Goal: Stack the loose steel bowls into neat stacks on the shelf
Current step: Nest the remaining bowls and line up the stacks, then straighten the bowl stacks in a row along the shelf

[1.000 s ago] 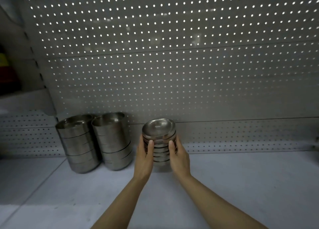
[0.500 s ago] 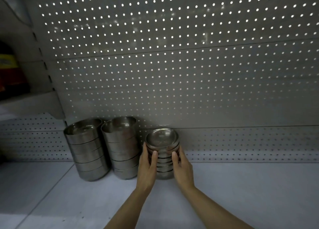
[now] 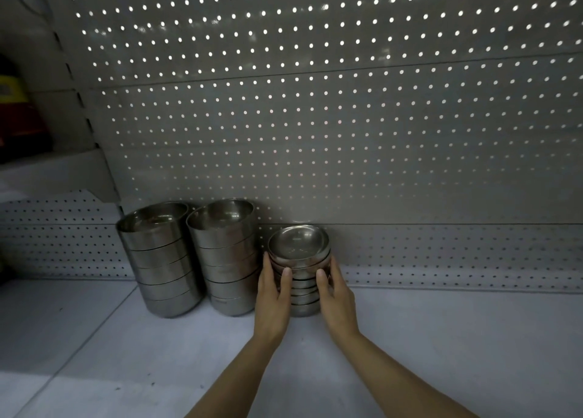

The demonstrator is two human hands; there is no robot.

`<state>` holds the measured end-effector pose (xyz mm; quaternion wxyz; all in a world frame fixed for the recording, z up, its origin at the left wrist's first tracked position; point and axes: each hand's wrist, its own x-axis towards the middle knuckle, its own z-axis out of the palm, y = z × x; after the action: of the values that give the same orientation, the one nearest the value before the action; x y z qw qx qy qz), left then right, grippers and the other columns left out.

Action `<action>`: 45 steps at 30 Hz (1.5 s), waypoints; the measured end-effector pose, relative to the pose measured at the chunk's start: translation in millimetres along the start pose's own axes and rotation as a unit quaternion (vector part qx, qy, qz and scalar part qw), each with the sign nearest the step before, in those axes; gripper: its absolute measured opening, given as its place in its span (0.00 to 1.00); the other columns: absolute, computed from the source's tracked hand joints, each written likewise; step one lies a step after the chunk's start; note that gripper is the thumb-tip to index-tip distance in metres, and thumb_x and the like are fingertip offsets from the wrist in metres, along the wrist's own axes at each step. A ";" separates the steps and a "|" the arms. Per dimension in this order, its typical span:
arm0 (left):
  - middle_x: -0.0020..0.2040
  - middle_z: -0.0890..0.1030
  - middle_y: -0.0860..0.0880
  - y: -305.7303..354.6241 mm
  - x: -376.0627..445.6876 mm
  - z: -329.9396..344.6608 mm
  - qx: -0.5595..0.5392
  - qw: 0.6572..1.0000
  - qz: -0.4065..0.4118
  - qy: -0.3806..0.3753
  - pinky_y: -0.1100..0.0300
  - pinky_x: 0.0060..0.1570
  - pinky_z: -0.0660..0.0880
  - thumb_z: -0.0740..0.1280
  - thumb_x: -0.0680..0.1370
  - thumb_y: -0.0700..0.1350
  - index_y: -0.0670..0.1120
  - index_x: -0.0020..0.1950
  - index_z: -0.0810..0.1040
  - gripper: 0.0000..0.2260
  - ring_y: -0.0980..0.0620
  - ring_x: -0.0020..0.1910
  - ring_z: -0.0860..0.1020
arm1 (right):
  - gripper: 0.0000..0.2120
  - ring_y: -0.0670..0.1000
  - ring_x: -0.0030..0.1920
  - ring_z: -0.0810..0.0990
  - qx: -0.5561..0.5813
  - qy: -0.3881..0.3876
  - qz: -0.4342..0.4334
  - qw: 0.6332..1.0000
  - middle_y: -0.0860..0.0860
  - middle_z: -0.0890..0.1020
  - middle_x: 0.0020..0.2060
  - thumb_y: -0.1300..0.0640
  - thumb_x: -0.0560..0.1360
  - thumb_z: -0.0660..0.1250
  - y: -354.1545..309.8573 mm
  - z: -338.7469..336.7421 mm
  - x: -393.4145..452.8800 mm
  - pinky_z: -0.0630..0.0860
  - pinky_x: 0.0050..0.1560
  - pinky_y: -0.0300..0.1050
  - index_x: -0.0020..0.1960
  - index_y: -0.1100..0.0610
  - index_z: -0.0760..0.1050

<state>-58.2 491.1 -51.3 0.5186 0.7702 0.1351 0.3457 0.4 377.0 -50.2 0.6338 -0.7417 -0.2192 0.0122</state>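
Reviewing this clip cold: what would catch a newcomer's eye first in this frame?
First, the two hands, left hand and right hand, cupping a small stack of shallow steel bowls on the shelf, near the back wall. Next, two taller stacks of deeper bowls, one at far left and one beside the small stack. Behind everything, the perforated back panel glows with light through its holes.

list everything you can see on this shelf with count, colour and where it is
tall bowl stacks: two, steel grey, side by side at the back left of the shelf, second one to its right
small bowl stack: one, steel grey, right of the tall stacks, near the back panel
shelf: one, pale grey, under all stacks
back panel: one, grey, perforated, behind the stacks
red and yellow item: one, far left, unclear
left hand: one, holds the small stack's left side
right hand: one, holds its right side
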 end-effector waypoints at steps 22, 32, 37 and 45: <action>0.80 0.57 0.50 19.1 -23.1 -9.3 0.073 0.997 -0.036 0.008 0.67 0.68 0.56 0.60 0.80 0.60 0.49 0.81 0.51 0.34 0.54 0.77 0.58 | 0.27 0.47 0.71 0.65 -0.117 -0.030 -0.007 0.993 0.43 0.65 0.71 0.43 0.81 0.54 -17.0 -33.8 -16.2 0.63 0.68 0.40 0.77 0.50 0.56; 0.77 0.65 0.43 102.5 -38.1 21.2 0.353 0.900 0.231 -0.109 0.50 0.74 0.62 0.53 0.80 0.65 0.41 0.78 0.62 0.35 0.43 0.75 0.64 | 0.24 0.56 0.69 0.70 -0.385 0.055 -0.076 0.918 0.57 0.72 0.69 0.50 0.81 0.60 -37.8 -159.0 -62.9 0.67 0.66 0.46 0.72 0.61 0.66; 0.79 0.59 0.44 157.6 -64.1 85.7 0.394 0.851 0.278 -0.210 0.51 0.74 0.59 0.57 0.82 0.61 0.44 0.80 0.55 0.33 0.44 0.76 0.61 | 0.24 0.57 0.69 0.68 -0.483 0.090 -0.083 0.867 0.57 0.70 0.70 0.50 0.81 0.58 -63.6 -260.6 -95.0 0.65 0.67 0.47 0.73 0.61 0.65; 0.81 0.55 0.45 236.1 -141.9 207.4 0.355 0.829 0.325 -0.284 0.50 0.77 0.55 0.54 0.83 0.61 0.45 0.81 0.51 0.32 0.45 0.79 0.56 | 0.26 0.58 0.71 0.66 -0.524 0.156 -0.030 0.837 0.59 0.68 0.71 0.50 0.80 0.59 -62.5 -408.5 -181.9 0.63 0.70 0.50 0.74 0.61 0.62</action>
<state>-57.0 163.9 57.4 0.0823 0.9649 -0.1627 0.1890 -62.5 -60.6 41.8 0.1763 -0.9482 -0.1131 -0.2390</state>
